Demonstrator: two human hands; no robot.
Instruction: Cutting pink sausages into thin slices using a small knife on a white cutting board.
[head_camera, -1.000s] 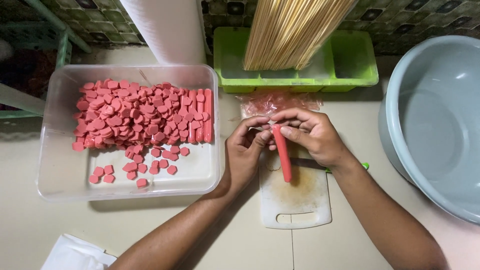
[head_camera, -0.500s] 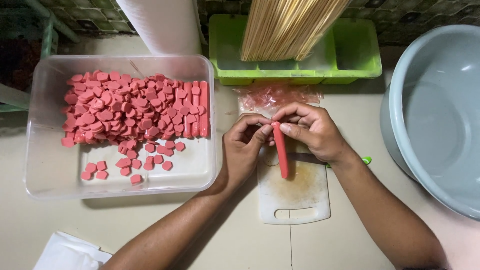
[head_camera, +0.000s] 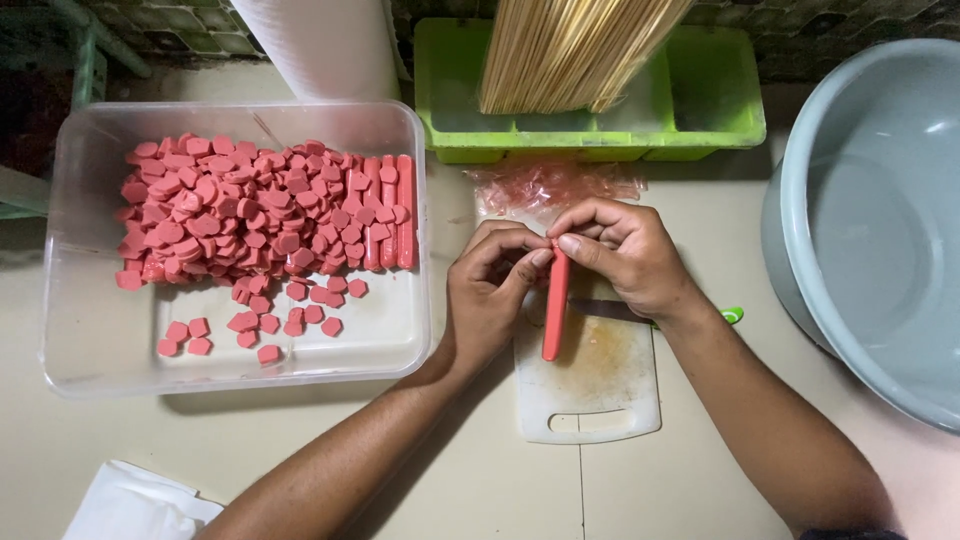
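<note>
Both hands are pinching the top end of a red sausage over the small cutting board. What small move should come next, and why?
Probably peel the casing down off the sausage. The left hand and right hand both pinch its top end, it hangs uncut above the white cutting board, and crumpled clear casings lie just beyond. The knife rests unused under the right hand.

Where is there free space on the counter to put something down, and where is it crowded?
Bare counter lies below the clear tub, left of the white cutting board. Another patch sits between the board and the grey basin. Crowded: left hand and right hand hold a sausage beside the green tray.
</note>
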